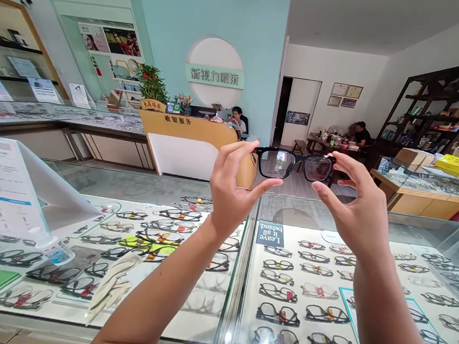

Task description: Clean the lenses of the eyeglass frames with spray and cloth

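Note:
A pair of black-framed eyeglasses [300, 158] is held up at arm's length above the glass display case, its lenses lightly tinted. My left hand [234, 181] grips the frame's left end, with the fingers at the hinge and the thumb stretched out below the lens. At the opposite end, my right hand [353, 199] pinches the other corner between fingers and thumb. Beneath my arms, many spectacle frames [278, 313] lie in rows inside the glass case [236, 304].
A white cloth [114, 286] and a small bottle [57, 249] rest on the glass at left, near a folded paper sign [2, 186]. Farther off stands a cashier counter [190, 157] with a seated person [238, 119]. Another person [362, 135] sits at a table behind.

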`<act>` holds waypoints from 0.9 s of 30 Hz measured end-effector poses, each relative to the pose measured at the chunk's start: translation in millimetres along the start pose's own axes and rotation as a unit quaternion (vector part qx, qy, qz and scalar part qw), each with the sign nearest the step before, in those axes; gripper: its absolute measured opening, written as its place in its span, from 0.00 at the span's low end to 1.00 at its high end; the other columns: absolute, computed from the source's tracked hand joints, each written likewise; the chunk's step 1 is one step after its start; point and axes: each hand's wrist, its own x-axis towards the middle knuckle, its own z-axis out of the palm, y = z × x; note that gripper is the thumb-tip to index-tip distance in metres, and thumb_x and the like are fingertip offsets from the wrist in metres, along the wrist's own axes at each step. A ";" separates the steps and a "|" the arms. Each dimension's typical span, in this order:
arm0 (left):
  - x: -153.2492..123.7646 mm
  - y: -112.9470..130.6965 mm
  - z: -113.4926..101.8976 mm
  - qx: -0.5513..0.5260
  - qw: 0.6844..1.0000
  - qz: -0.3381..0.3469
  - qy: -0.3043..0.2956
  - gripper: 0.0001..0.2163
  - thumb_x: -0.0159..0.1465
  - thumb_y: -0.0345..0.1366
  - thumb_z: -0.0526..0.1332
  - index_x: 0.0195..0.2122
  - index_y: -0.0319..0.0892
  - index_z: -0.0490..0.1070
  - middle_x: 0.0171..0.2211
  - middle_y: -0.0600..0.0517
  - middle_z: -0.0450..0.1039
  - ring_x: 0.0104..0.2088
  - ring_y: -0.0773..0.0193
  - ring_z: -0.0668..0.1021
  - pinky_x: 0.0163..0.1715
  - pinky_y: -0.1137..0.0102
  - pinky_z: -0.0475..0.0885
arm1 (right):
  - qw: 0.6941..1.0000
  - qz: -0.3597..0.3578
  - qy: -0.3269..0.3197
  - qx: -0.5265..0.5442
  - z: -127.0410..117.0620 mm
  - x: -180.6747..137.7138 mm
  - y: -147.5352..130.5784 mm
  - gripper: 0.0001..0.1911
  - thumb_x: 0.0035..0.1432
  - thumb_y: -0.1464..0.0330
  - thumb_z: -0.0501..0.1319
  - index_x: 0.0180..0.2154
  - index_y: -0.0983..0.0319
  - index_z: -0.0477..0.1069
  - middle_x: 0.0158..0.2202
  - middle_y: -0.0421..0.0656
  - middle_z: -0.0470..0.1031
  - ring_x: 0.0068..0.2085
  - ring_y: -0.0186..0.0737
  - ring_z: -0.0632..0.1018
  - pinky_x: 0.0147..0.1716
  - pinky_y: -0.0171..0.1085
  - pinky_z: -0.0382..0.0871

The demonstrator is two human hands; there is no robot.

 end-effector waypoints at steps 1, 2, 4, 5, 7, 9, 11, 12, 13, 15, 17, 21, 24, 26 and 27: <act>-0.3 -0.2 0.0 0.003 1.000 0.003 0.000 0.34 0.61 0.58 0.75 0.63 0.47 0.73 0.55 0.43 0.78 0.56 0.50 0.80 0.53 0.56 0.80 | 1.000 0.004 -0.001 0.003 -0.1 0.0 -0.7 0.29 0.68 0.56 0.68 0.68 0.49 0.69 0.65 0.48 0.78 0.62 0.60 0.80 0.55 0.58 0.80; -0.6 -0.3 0.0 0.004 1.000 0.007 0.001 0.34 0.61 0.58 0.74 0.63 0.47 0.73 0.55 0.43 0.78 0.55 0.50 0.80 0.53 0.57 0.80 | 1.000 0.007 -0.002 0.006 -0.1 0.1 -1.3 0.30 0.68 0.56 0.68 0.68 0.49 0.69 0.65 0.48 0.79 0.62 0.60 0.81 0.55 0.58 0.81; -0.7 -0.4 0.0 0.007 1.000 0.017 0.003 0.34 0.62 0.58 0.74 0.63 0.46 0.73 0.55 0.43 0.79 0.55 0.51 0.80 0.53 0.57 0.81 | 1.000 0.011 -0.001 0.012 0.1 0.1 -2.3 0.30 0.68 0.57 0.68 0.68 0.50 0.69 0.64 0.49 0.79 0.61 0.60 0.81 0.54 0.58 0.81; -0.7 -0.4 -0.1 0.010 1.000 0.021 0.004 0.33 0.62 0.58 0.74 0.63 0.46 0.73 0.55 0.43 0.79 0.54 0.51 0.81 0.53 0.57 0.81 | 1.000 0.012 -0.001 0.014 0.3 0.1 -2.6 0.30 0.67 0.57 0.68 0.68 0.50 0.69 0.63 0.49 0.79 0.61 0.60 0.82 0.54 0.58 0.81; -0.5 -0.6 -0.3 0.016 1.000 0.024 0.004 0.33 0.62 0.59 0.74 0.63 0.46 0.73 0.54 0.43 0.79 0.54 0.51 0.81 0.53 0.57 0.81 | 1.000 0.012 0.000 0.016 0.7 0.1 -2.9 0.30 0.67 0.58 0.68 0.68 0.51 0.68 0.64 0.49 0.79 0.61 0.60 0.82 0.54 0.57 0.82; -0.3 -1.1 -0.3 0.025 0.999 0.023 0.004 0.34 0.62 0.60 0.73 0.62 0.46 0.73 0.54 0.43 0.79 0.54 0.51 0.81 0.52 0.57 0.81 | 1.000 0.011 -0.001 0.017 1.0 0.1 -2.9 0.31 0.67 0.58 0.68 0.68 0.51 0.68 0.65 0.49 0.78 0.61 0.60 0.81 0.54 0.57 0.82; -0.3 -1.9 -0.3 0.031 0.999 0.029 0.006 0.34 0.62 0.60 0.73 0.62 0.46 0.73 0.54 0.42 0.79 0.54 0.51 0.81 0.52 0.57 0.81 | 1.000 0.011 -0.004 0.015 1.1 0.0 -2.6 0.31 0.67 0.58 0.67 0.69 0.50 0.68 0.66 0.49 0.77 0.62 0.60 0.81 0.54 0.57 0.81; -0.4 -2.3 -0.3 0.032 0.999 0.036 0.007 0.34 0.62 0.60 0.73 0.63 0.46 0.73 0.54 0.43 0.79 0.55 0.51 0.81 0.53 0.57 0.81 | 1.000 0.011 -0.007 0.013 1.1 0.0 -2.5 0.31 0.67 0.57 0.67 0.69 0.50 0.67 0.66 0.49 0.77 0.63 0.60 0.80 0.55 0.57 0.81; -0.4 -2.5 -0.4 0.030 0.999 0.043 0.008 0.34 0.62 0.59 0.73 0.63 0.46 0.72 0.55 0.43 0.79 0.55 0.51 0.81 0.53 0.57 0.81 | 1.000 0.013 -0.009 0.011 1.0 -0.1 -2.4 0.32 0.67 0.57 0.67 0.69 0.50 0.67 0.66 0.49 0.77 0.63 0.59 0.80 0.55 0.57 0.81; -0.5 -2.6 -0.5 0.024 0.998 0.055 0.008 0.34 0.62 0.58 0.74 0.64 0.47 0.72 0.55 0.43 0.79 0.56 0.51 0.81 0.54 0.57 0.81 | 1.000 0.017 -0.012 0.007 0.9 -0.3 -2.5 0.32 0.68 0.57 0.67 0.70 0.50 0.67 0.66 0.48 0.77 0.63 0.59 0.80 0.55 0.57 0.81; -0.2 -2.1 -0.6 0.020 0.998 0.058 0.006 0.33 0.62 0.56 0.74 0.64 0.47 0.72 0.56 0.43 0.79 0.57 0.51 0.81 0.54 0.57 0.80 | 1.000 0.020 -0.013 0.004 0.8 -0.6 -2.7 0.32 0.68 0.57 0.67 0.70 0.50 0.67 0.66 0.49 0.77 0.63 0.59 0.80 0.55 0.57 0.81; 1.1 -1.6 -0.5 0.005 0.999 0.049 0.004 0.32 0.63 0.55 0.75 0.64 0.47 0.72 0.56 0.43 0.79 0.56 0.51 0.81 0.53 0.58 0.81 | 1.000 0.014 -0.010 0.000 0.3 -1.0 -2.9 0.31 0.68 0.57 0.67 0.69 0.50 0.67 0.66 0.49 0.78 0.63 0.59 0.80 0.55 0.57 0.81; 1.8 -3.6 -0.3 -0.013 1.000 0.022 -0.014 0.30 0.65 0.54 0.74 0.63 0.46 0.73 0.57 0.43 0.79 0.57 0.52 0.80 0.52 0.59 0.81 | 1.000 0.007 -0.007 -0.001 -0.1 -1.3 -3.2 0.31 0.68 0.58 0.67 0.69 0.50 0.68 0.66 0.48 0.77 0.64 0.59 0.80 0.55 0.56 0.81; 1.8 -6.0 -0.1 -0.023 0.999 0.008 -0.025 0.30 0.66 0.54 0.73 0.64 0.47 0.73 0.58 0.43 0.79 0.58 0.52 0.80 0.52 0.59 0.81 | 1.000 0.003 -0.006 0.000 -0.5 -1.5 -3.8 0.31 0.68 0.58 0.67 0.69 0.50 0.68 0.66 0.48 0.77 0.63 0.58 0.80 0.55 0.56 0.81; 1.7 -7.3 0.0 -0.027 0.999 0.005 -0.029 0.30 0.66 0.54 0.72 0.64 0.47 0.72 0.58 0.43 0.79 0.58 0.52 0.80 0.52 0.59 0.82 | 1.000 0.001 -0.005 0.000 -0.6 -1.6 -4.2 0.30 0.67 0.59 0.67 0.69 0.50 0.68 0.66 0.48 0.77 0.63 0.58 0.80 0.55 0.56 0.81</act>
